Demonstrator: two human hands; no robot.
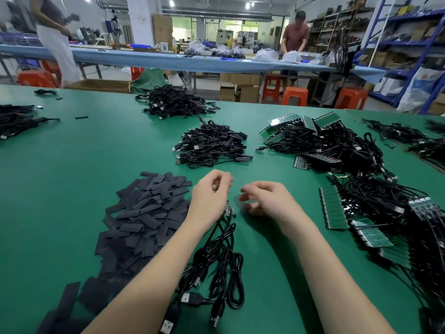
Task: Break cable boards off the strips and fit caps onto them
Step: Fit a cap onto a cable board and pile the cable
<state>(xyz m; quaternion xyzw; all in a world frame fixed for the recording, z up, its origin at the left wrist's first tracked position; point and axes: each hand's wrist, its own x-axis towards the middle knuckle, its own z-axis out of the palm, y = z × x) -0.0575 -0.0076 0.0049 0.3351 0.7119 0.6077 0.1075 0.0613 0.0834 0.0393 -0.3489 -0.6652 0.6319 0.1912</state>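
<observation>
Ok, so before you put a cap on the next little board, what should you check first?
1. Caps within reach: ok. The pile of black caps lies just beside the left hand.
2. Loose boards ready: ok. Small boards on cables lie under the left hand.
3. Left hand holding a board: cannot tell, its curled fingers hide it.
4. Right hand free to pick up a cap: cannot tell, it is blurred.
5. More strips to break: ok. Green board strips lie to the right.
6. Room on the green mat: ok, bare mat between the hands.
</observation>
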